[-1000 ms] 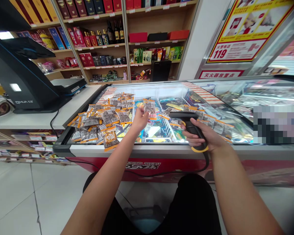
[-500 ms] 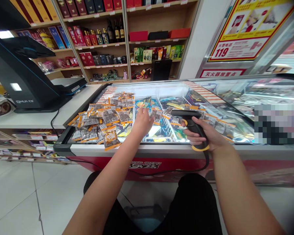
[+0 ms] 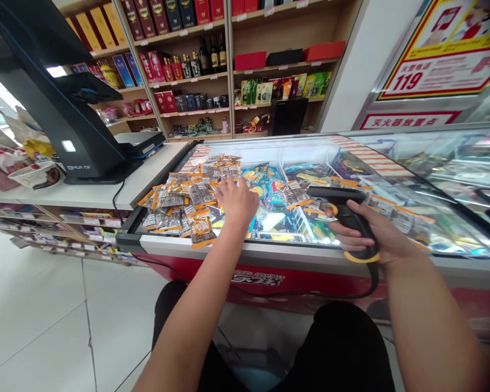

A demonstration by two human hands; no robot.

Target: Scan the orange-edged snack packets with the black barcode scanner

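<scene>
We hold a black scanner (image 3: 345,201) in our right hand (image 3: 363,231), the grip wrapped round its handle, its head pointing left above the freezer (image 3: 286,250); our left hand (image 3: 237,202) is at the right edge of a heap of orange-edged packets (image 3: 175,201), its grip wide; we cannot tell whether its fingertips touch a packet; the heap lies on the left end of the freezer's top; we see more packets (image 3: 296,193) just left of the scanner's head; its cable (image 3: 310,294) sags before the red front; a dark terminal (image 3: 92,136) stands on the white tabletop (image 3: 151,171).
</scene>
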